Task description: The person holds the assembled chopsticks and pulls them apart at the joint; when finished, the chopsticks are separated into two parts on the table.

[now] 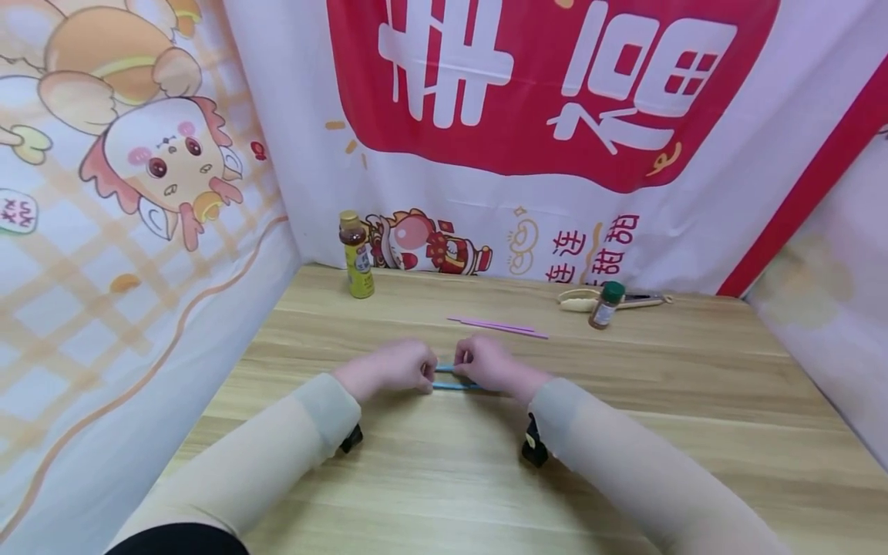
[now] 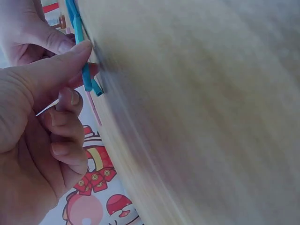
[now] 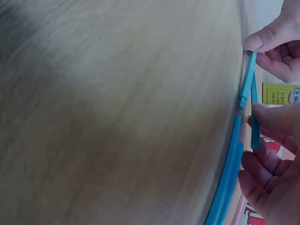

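My left hand (image 1: 402, 364) and right hand (image 1: 491, 362) are close together low over the wooden table. Thumb and fingers of the left hand pinch the end of a narrow blue plastic strip (image 3: 249, 77). Just beyond it, my right hand pinches a second blue strip (image 3: 255, 133) between thumb and fingers. In the right wrist view these two pieces form a narrow V toward the left hand; whether they are joined there is hidden. More blue strip (image 3: 226, 183), brighter and lengthwise, lies along the tabletop beside the right hand's fingers.
Behind the hands lie thin pink strips (image 1: 499, 327). A yellow-labelled drink bottle (image 1: 358, 266) stands at the back left. At the back right, a green-capped jar (image 1: 606, 305) stands in front of beige-handled tongs (image 1: 576, 301). Printed cloth hangs along the table's back and left.
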`<move>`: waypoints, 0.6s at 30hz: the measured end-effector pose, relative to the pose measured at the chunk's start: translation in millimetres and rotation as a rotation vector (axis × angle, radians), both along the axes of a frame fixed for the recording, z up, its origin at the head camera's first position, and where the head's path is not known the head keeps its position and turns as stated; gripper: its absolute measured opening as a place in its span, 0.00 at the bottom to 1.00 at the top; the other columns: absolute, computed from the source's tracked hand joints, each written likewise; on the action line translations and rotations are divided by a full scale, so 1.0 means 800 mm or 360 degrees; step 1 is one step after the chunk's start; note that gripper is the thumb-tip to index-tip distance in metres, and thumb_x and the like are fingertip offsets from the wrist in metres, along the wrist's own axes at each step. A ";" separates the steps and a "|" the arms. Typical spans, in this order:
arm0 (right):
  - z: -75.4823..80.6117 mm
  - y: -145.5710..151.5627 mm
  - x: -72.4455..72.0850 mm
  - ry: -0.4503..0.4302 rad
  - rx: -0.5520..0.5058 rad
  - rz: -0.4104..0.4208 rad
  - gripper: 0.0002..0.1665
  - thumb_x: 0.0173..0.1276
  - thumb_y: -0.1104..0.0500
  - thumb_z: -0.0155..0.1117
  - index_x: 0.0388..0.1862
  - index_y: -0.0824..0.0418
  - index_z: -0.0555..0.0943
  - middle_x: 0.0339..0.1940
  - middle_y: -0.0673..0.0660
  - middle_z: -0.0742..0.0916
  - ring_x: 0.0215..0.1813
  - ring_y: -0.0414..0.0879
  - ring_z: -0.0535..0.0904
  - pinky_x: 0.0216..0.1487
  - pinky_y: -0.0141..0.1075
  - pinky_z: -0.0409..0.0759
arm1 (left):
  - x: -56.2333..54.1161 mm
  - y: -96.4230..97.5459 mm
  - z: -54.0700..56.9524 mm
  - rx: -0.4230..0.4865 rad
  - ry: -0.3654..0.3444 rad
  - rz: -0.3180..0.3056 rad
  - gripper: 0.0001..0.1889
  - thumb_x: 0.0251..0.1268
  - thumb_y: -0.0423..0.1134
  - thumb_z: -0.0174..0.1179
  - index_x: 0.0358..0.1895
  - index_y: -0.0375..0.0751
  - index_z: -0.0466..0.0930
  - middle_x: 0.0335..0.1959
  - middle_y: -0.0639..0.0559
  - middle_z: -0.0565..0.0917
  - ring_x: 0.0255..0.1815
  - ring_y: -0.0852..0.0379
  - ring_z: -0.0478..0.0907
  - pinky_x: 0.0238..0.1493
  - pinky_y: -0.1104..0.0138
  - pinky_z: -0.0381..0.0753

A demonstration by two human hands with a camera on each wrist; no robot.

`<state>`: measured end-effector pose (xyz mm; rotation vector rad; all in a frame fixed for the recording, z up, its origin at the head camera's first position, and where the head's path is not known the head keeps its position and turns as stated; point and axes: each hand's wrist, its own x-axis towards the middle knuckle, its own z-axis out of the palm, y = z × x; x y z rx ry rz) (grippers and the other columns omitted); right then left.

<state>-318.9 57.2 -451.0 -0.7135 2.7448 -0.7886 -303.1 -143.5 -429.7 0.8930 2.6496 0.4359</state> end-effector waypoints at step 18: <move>0.002 0.018 -0.002 -0.0161 -0.0060 -0.0080 0.06 0.62 0.65 0.72 0.32 0.56 0.82 0.30 0.50 0.82 0.34 0.46 0.77 0.39 0.38 0.77 | 0.001 -0.024 -0.007 0.0137 -0.0166 0.0210 0.08 0.56 0.34 0.71 0.30 0.49 0.80 0.29 0.57 0.80 0.33 0.57 0.76 0.41 0.61 0.75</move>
